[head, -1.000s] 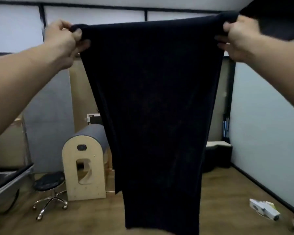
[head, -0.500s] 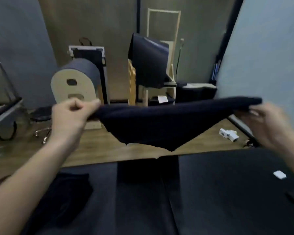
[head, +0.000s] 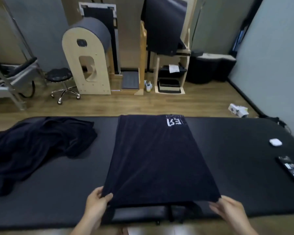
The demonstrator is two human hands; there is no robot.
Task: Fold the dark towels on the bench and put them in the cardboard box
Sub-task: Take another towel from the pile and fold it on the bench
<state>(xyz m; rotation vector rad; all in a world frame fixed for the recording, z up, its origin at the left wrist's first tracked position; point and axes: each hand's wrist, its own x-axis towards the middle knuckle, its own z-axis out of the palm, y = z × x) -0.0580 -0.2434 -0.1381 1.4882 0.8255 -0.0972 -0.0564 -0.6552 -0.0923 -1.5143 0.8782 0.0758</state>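
Note:
A dark towel point(head: 156, 158) with a white printed mark at its far end lies stretched across the black padded bench point(head: 236, 167). My left hand point(head: 97, 200) pinches its near left corner, lifted slightly off the bench. My right hand point(head: 227, 209) holds the near right corner between fingers and thumb. A crumpled heap of dark towels point(head: 36, 146) lies on the bench's left side. No cardboard box is in view.
A phone point(head: 292, 170) and a small white case point(head: 275, 142) lie at the bench's right end. Beyond the bench are a wooden floor, a rolling stool point(head: 61, 82), a wooden arched barrel point(head: 88, 56), and a white item point(head: 238, 110) on the floor.
The towel went from hanging high in front of me to lying spread flat on the bench. Both hands came down to the near edge, still holding its corners.

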